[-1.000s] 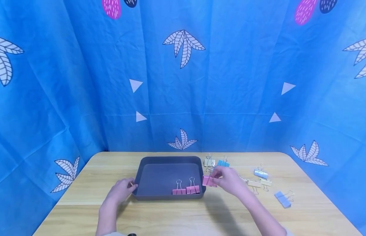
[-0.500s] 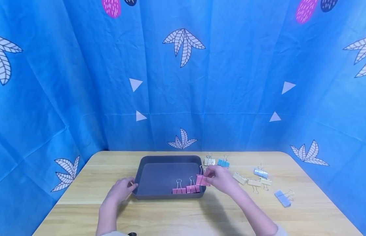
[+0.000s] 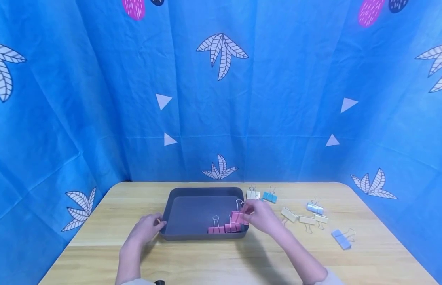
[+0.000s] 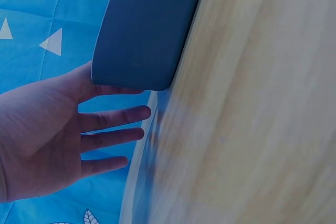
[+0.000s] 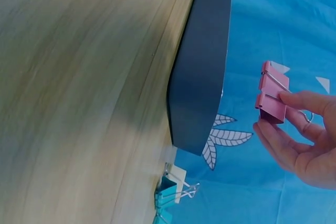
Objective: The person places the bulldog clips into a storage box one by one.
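Observation:
My right hand (image 3: 262,215) pinches a pink binder clip (image 3: 238,217) between thumb and fingers, its wire handles upward, over the right side of a dark grey tray (image 3: 196,238). The right wrist view shows this pink binder clip (image 5: 274,90) raised off the tray rim, with the thumb on its face. Inside the tray's near right corner stand two more pink binder clips, one (image 3: 216,230) left of the other (image 3: 232,228). At the tray's left wall, my left hand (image 3: 145,229) touches the edge; its fingers (image 4: 113,141) stretch out straight and spread in the left wrist view.
Right of the tray lie a cream clip (image 3: 253,194) and a teal clip (image 3: 269,197). Farther right are several cream clips (image 3: 307,220), a shiny light-blue clip (image 3: 315,208) and a pale blue clip (image 3: 341,239). A patterned blue curtain (image 3: 221,118) hangs behind the wooden table (image 3: 192,261).
My right hand has moved left, carrying the pink binder clip from beside the tray's right edge to over its inside. The left hand has stayed at the tray's left wall.

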`<act>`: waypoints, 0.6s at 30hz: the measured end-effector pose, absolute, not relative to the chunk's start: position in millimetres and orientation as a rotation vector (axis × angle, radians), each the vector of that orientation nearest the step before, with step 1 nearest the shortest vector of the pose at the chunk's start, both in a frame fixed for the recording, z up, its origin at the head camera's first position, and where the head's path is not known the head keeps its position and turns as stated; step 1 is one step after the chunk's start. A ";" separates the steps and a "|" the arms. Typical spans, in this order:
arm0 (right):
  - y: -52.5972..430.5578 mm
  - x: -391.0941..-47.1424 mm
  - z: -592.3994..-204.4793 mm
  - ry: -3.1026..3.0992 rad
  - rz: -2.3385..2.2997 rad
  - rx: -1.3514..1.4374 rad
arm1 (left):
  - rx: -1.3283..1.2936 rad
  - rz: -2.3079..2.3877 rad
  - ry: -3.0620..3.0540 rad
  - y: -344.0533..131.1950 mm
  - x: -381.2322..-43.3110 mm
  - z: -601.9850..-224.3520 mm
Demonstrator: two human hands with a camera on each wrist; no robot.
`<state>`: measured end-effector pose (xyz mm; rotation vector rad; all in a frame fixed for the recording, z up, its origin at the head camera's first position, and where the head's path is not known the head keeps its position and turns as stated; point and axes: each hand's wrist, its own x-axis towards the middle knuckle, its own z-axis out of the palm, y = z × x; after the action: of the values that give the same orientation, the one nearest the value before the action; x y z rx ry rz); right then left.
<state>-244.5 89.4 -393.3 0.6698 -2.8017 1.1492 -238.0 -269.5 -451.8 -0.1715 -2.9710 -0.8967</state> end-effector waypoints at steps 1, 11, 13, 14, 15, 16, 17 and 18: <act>88.7 -244.5 -393.7 -2.806 1.158 0.665 | -0.177 -0.895 -2.969 -269.6 -237.7 -452.1; 80.9 -246.5 -392.2 -2.812 1.205 0.647 | -0.170 -0.900 -2.958 -270.4 -236.1 -450.8; 79.8 -246.8 -392.5 -2.810 1.205 0.636 | -0.166 -0.902 -2.960 -270.4 -236.6 -450.9; 79.3 -246.7 -392.7 -2.807 1.205 0.632 | -0.172 -0.898 -2.961 -270.6 -237.0 -451.5; 78.6 -246.7 -393.0 -2.803 1.206 0.630 | -0.175 -0.895 -2.962 -270.7 -237.3 -451.9; 78.0 -246.7 -393.5 -2.800 1.207 0.630 | -0.178 -0.893 -2.964 -270.7 -237.5 -452.2; 77.3 -246.7 -393.7 -2.798 1.206 0.632 | -0.180 -0.890 -2.965 -270.6 -237.5 -452.4; 76.4 -246.9 -394.0 -2.793 1.209 0.637 | -0.173 -0.893 -2.966 -270.5 -237.1 -452.2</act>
<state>-246.9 76.4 -394.0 0.6374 -2.7935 1.2086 -237.1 -270.5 -452.2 -0.1731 -2.9659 -0.8926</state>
